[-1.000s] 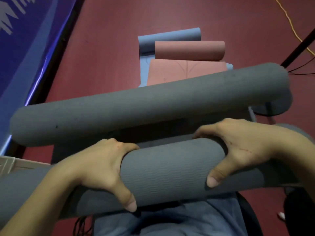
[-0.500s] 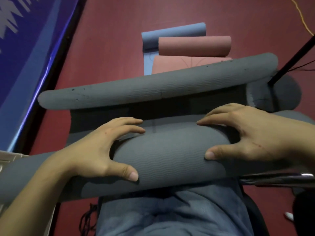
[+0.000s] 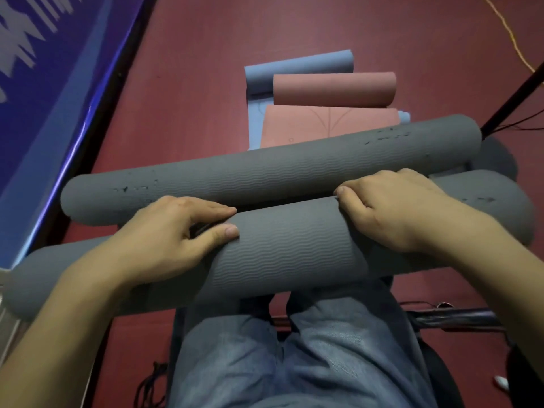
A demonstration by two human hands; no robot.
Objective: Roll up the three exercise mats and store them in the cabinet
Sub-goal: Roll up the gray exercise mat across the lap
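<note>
Dim, even indoor light through my head camera; glare streaks the blue banner at left. Wide-angle bowing bends the edges, corners soft, shadows faint.

A dark red floor fills the room, bordered at left by a blue banner, with a yellow cable trailing at upper right.
</note>
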